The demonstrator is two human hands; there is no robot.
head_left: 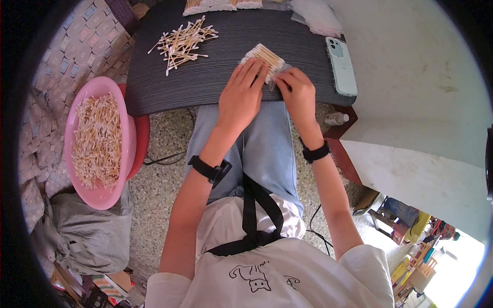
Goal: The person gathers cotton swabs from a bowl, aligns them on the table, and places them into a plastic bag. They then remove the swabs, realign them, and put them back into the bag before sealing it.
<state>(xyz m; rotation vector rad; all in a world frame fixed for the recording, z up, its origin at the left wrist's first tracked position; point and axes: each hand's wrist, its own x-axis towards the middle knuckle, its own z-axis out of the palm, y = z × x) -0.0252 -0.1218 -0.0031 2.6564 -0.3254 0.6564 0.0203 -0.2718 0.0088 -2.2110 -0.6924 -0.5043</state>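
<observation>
A flat row of cotton swabs (265, 56) with wooden sticks lies near the front edge of the dark table. My left hand (240, 97) rests on its left end, fingers stretched out flat and the thumb out of clear sight. At its right end my right hand (300, 95) is closed, thumb and fingers pinching a clear plastic bag (272, 85). Part of that bag is hidden by my fingers, and I cannot tell how far the swabs sit inside it. A loose pile of cotton swabs (186, 42) is spread on the table to the left.
Packed swab bundles (210, 6) line the far edge, with clear bags (317, 16) beside them. A pale phone (341, 66) lies along the right edge. Left of the table stands a pink basin (131, 141) full of swabs. A wall (411, 66) rises on the right.
</observation>
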